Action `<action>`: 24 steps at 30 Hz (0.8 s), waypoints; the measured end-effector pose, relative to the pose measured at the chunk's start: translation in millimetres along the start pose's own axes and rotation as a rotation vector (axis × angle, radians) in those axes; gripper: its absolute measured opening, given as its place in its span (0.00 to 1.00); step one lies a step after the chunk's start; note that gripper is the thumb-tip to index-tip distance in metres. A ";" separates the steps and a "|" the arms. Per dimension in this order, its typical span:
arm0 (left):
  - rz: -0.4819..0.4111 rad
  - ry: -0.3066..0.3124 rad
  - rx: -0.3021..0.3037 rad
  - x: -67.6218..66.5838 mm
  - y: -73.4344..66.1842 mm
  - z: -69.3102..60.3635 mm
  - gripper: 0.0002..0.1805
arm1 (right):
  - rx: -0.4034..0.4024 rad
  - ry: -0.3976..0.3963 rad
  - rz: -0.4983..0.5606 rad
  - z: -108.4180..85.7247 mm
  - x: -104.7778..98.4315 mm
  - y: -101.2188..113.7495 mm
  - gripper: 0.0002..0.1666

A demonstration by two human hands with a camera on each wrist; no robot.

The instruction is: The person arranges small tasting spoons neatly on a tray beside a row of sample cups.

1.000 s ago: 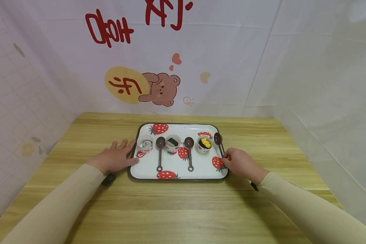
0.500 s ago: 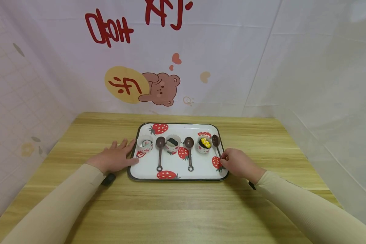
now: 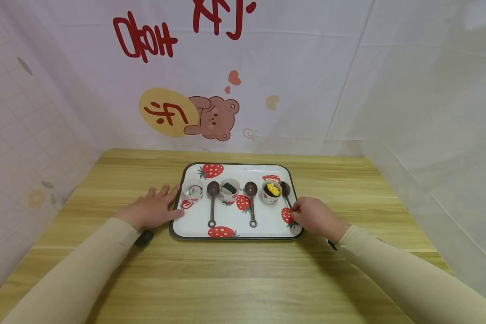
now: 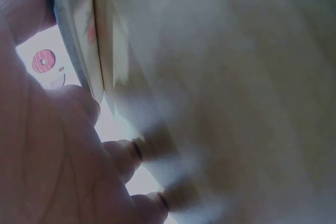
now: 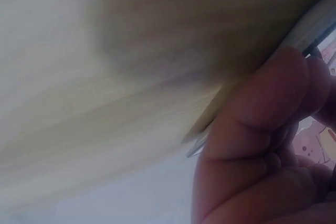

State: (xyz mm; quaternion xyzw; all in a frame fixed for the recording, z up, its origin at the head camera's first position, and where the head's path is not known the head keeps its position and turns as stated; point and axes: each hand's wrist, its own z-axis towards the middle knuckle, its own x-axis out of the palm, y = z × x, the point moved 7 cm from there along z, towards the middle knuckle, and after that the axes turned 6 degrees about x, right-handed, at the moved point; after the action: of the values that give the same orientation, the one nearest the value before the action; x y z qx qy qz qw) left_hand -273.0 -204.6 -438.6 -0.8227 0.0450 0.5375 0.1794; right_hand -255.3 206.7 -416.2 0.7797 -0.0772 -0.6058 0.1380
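Note:
On a white tray [image 3: 231, 216] with strawberry prints stand three small paper cups: the left cup [image 3: 186, 192] holds a sushi roll [image 3: 195, 191], the middle cup [image 3: 229, 198] a dark-banded rice piece [image 3: 229, 188], the right cup [image 3: 270, 199] a yellow-topped one [image 3: 272, 190]. One brown spoon [image 3: 213, 189] lies between the left and middle cups, a second spoon [image 3: 251, 189] between the middle and right cups. My right hand [image 3: 320, 219] pinches the handle of a third spoon [image 3: 285, 189], right of the right cup. My left hand [image 3: 151, 210] rests at the tray's left edge, fingers extended, thumb over the rim.
The tray lies on a wooden table [image 3: 227, 279]. A white printed cloth [image 3: 299, 76] hangs behind the table, and pale cloth also borders both sides.
The third spoon, held in my right hand, has moved left from the tray's right rim to beside the right cup. My left hand and the tray have stayed in place.

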 end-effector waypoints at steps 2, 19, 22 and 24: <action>-0.002 -0.001 0.000 -0.1 0.2 -0.1 0.56 | -0.006 -0.009 -0.012 -0.3 -0.7 1.4 0.09; -0.013 -0.003 0.002 0.6 2.6 0.1 0.56 | -0.006 -0.002 -0.070 2.2 -0.3 6.3 0.10; -0.011 -0.007 0.004 1.0 2.1 0.6 0.56 | -0.012 -0.003 -0.078 2.9 0.2 6.4 0.10; -0.012 -0.010 0.004 1.4 2.8 1.5 0.56 | -0.015 -0.009 -0.083 3.0 0.1 6.6 0.09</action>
State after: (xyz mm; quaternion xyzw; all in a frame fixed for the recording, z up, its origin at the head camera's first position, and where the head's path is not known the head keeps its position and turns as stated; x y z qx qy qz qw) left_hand -274.5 -206.6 -441.1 -0.8200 0.0403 0.5402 0.1848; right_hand -257.9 200.1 -414.9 0.7784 -0.0411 -0.6153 0.1180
